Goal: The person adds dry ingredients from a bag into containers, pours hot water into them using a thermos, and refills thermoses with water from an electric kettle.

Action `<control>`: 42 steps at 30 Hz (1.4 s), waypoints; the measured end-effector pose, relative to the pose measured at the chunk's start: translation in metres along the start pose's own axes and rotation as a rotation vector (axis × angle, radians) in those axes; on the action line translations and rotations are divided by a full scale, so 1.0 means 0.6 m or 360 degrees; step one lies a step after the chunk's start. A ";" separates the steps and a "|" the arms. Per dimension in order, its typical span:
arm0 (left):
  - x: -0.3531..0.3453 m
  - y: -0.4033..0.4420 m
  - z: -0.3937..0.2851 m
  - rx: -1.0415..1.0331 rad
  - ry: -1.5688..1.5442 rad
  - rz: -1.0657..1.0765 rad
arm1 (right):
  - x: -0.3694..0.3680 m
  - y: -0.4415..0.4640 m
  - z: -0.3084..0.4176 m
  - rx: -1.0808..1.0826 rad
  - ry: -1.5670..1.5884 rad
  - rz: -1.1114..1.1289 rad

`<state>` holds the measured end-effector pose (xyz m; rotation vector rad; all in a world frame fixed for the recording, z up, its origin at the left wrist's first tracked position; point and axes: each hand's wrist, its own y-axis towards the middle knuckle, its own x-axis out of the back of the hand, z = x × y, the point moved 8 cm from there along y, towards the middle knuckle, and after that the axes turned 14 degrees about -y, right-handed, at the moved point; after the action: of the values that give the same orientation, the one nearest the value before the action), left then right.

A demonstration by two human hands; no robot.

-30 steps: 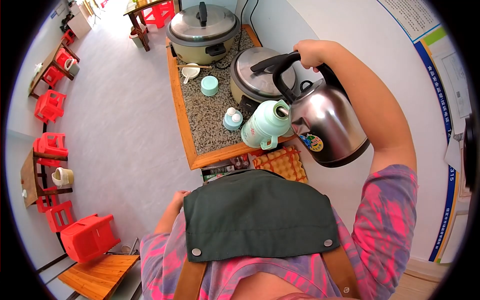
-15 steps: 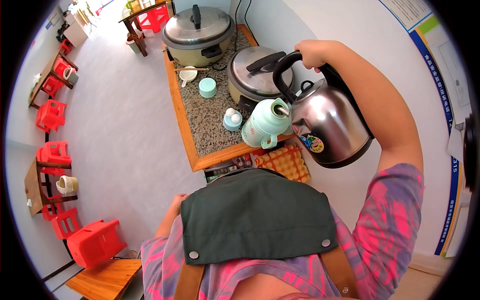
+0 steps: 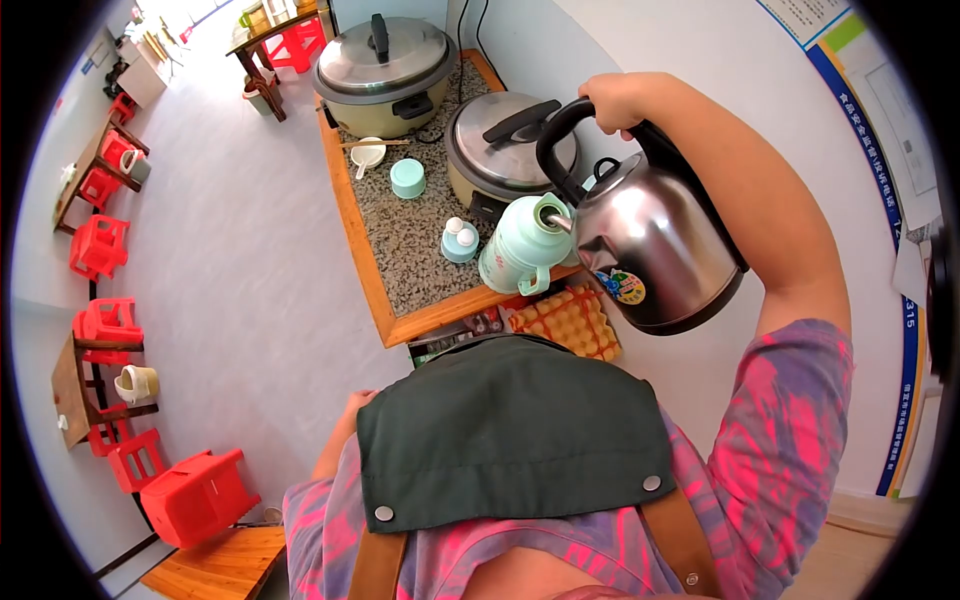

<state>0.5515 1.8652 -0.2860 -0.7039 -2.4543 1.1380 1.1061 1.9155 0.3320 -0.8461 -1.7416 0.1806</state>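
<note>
My right hand (image 3: 622, 103) is wrapped round the black handle of a shiny steel kettle (image 3: 660, 235). The kettle tilts to the left, its spout at the open mouth of a pale green thermos flask (image 3: 522, 245), which stands upright near the counter's front corner. Whether water is flowing cannot be made out. Left of the flask sit a small light-blue container with white knobs (image 3: 460, 240) and a mint-green cup-shaped lid (image 3: 408, 178). My left hand (image 3: 360, 402) hangs low beside the apron (image 3: 515, 440), its fingers mostly hidden.
Two large rice cookers (image 3: 384, 75) with steel lids stand on the wood-edged granite counter (image 3: 400, 265). A white ladle (image 3: 367, 155) lies near them. Egg trays (image 3: 568, 322) are below the counter. Red stools (image 3: 198, 497) and wooden tables line the left wall.
The view has shifted slightly. My right hand still holds the kettle tilted at the flask, with little visible change.
</note>
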 end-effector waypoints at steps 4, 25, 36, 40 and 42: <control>0.001 0.003 0.000 -0.0008 0.0017 -0.0001 | 0.005 -0.008 -0.002 -0.0017 -0.0043 -0.0003; 0.002 0.015 0.006 -0.0051 0.0155 -0.0002 | -0.010 0.000 -0.035 -0.0051 0.0014 -0.0042; 0.003 0.024 -0.009 -0.0077 0.0289 -0.0008 | -0.042 0.012 -0.070 -0.0066 0.0186 -0.0089; 0.000 0.034 -0.019 -0.0090 0.0356 -0.0006 | -0.055 0.012 -0.082 -0.0081 0.0256 -0.0084; -0.003 0.039 -0.024 -0.0098 0.0392 -0.0003 | -0.062 0.011 -0.088 -0.0076 0.0279 -0.0085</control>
<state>0.5672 1.8859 -0.2956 -0.8076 -2.2891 0.9177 1.1602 1.8817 0.3182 -0.8239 -1.6073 0.0279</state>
